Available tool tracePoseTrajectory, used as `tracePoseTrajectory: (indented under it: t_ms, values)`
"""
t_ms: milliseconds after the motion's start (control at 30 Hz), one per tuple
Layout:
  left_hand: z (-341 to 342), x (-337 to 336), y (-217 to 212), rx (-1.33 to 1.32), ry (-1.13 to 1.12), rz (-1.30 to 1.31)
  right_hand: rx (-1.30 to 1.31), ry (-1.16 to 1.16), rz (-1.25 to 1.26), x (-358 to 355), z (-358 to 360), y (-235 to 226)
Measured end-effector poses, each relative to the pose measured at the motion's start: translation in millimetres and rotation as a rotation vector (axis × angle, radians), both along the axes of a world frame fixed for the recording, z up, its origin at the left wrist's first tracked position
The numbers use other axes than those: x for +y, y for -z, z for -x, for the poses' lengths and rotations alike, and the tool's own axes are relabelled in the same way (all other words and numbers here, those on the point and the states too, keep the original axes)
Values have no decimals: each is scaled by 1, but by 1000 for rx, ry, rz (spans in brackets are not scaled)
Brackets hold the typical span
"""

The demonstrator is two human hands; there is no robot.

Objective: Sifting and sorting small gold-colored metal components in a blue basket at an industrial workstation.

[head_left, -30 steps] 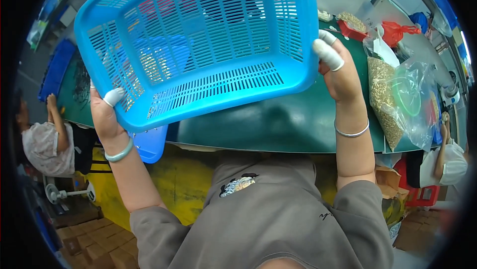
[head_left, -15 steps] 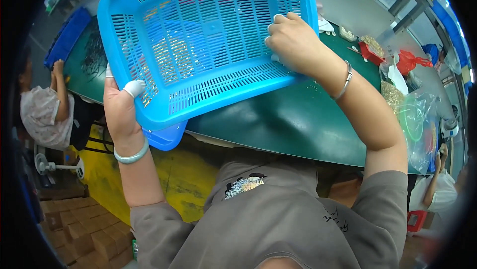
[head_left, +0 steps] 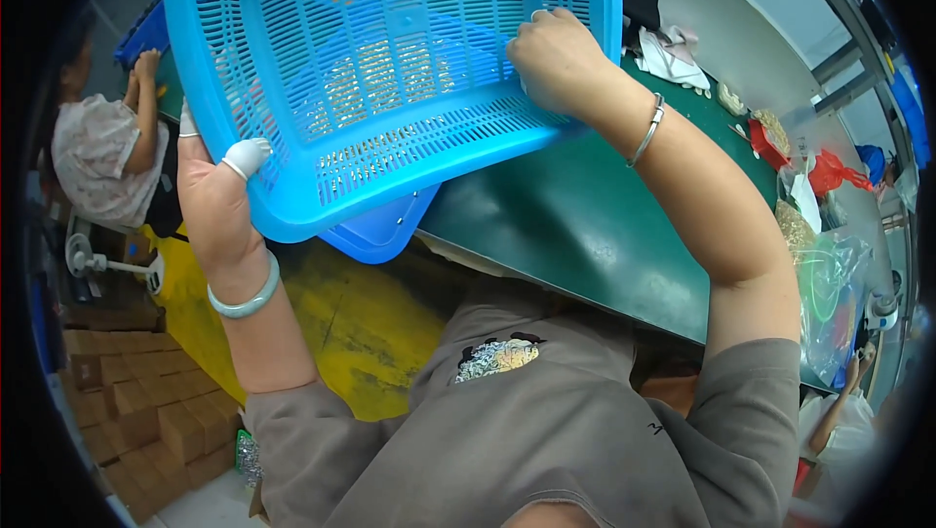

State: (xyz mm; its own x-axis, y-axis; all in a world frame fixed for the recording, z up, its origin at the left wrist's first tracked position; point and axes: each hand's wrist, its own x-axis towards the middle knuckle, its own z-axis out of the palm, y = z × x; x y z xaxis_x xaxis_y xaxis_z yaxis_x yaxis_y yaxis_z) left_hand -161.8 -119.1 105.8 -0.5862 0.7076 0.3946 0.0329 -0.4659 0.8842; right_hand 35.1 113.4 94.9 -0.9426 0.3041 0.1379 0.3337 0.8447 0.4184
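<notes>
A: What does the left hand (head_left: 216,206) grip?
B: It clamps the rim of the blue basket (head_left: 390,70), taped thumb pressed on the edge.
A: And the right hand (head_left: 556,60)?
B: Inside the basket, fingers curled against its slatted floor.
A: Where is the basket?
B: Tilted up over the green table (head_left: 565,226), above a blue tray (head_left: 385,231). Another person (head_left: 102,148) sits farther left.

Both arms are raised, left hand (head_left: 216,198) gripping, right hand (head_left: 558,58) curled.
</notes>
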Motion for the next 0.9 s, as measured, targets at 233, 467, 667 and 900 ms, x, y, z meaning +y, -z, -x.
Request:
tracePoseTrajectory:
  t_ms: [233, 467, 667, 900]
  values:
    - [-1, -12, -2, 16, -49, -78, 119, 83, 6, -16, 22, 7]
    - [-11, -11, -6, 79, -152, -50, 255, 70, 12, -10, 31, 18]
    - [7, -11, -5, 46, -279, -15, 614, -326, 268, -33, 24, -23]
    - [31, -19, -7, 93, -421, -46, 312, -214, 665, -66, 25, 21]
